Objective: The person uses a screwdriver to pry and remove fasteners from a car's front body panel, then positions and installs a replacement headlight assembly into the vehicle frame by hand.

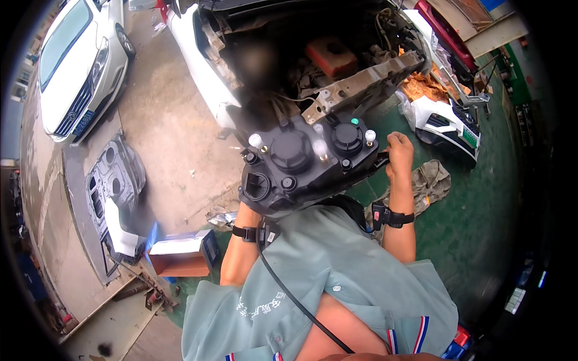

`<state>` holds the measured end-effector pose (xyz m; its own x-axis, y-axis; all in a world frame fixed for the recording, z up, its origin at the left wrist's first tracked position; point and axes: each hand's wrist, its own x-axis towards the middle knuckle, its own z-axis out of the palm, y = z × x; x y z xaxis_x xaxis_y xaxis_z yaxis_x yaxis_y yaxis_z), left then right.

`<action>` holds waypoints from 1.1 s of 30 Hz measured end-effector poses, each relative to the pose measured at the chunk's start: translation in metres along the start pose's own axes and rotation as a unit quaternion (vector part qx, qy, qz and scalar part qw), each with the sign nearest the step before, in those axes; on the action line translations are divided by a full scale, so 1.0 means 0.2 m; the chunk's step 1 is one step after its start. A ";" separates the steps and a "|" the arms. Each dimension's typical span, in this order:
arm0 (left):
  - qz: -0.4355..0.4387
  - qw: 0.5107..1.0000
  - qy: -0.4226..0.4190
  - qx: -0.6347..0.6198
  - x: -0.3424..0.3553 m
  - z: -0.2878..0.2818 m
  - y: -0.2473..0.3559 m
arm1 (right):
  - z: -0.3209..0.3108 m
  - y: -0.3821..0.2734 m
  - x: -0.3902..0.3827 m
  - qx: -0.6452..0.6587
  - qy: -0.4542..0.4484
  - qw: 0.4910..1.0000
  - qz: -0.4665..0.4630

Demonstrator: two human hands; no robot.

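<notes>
A black car headlight assembly (307, 162) is held in front of my body, its back side facing up. Round caps, white-tipped adjusters and a small green sticker show on it. My right hand (399, 149) has its fingers curled at the right end, closed on a thin black edge or tab. Under the left end goes my left hand (247, 212), which bears the housing from below; its fingers are hidden. Beyond the headlight is the open front of a white car, with a bare metal crossmember (361, 84) across it.
A red-orange block-shaped thing (332, 57) lies inside the engine bay. Right of it, a removed white bumper (442, 123) rests on the green floor near a crumpled grey cloth (430, 183). On the left are a door panel (114, 174), an opened box (183, 253) and a parked white car (81, 72).
</notes>
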<state>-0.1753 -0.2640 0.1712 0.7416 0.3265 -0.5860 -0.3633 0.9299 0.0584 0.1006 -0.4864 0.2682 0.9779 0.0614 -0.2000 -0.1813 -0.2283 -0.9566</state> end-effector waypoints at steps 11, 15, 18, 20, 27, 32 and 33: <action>0.064 0.996 0.063 0.000 0.23 -0.05 0.15 | 0.21 0.23 0.05 0.209 -0.089 0.968 0.108; 0.043 0.998 0.017 0.035 0.41 -0.08 0.21 | 0.31 0.32 0.16 0.200 -0.075 0.971 0.107; 0.001 1.000 0.003 0.010 0.53 -0.13 0.20 | 0.36 0.39 0.25 0.186 -0.068 0.973 0.120; -0.026 0.999 -0.015 -0.035 0.60 -0.21 0.20 | 0.42 0.41 0.31 0.178 -0.070 0.973 0.131; -0.069 0.985 0.145 -0.058 0.86 -0.45 0.17 | 0.56 0.54 0.39 0.127 -0.033 0.975 0.178; -0.089 0.981 0.164 -0.055 0.97 -0.55 0.13 | 0.55 0.67 0.47 0.097 -0.034 0.974 0.200; -0.091 0.980 0.167 -0.057 0.98 -0.56 0.13 | 0.57 0.66 0.47 0.101 -0.023 0.974 0.203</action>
<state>-0.1014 -0.1943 -0.0324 0.5807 0.0662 -0.8114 -0.3172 0.9363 -0.1506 0.1564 -0.3996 0.0995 0.8162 0.0507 -0.5756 -0.5737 -0.0476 -0.8177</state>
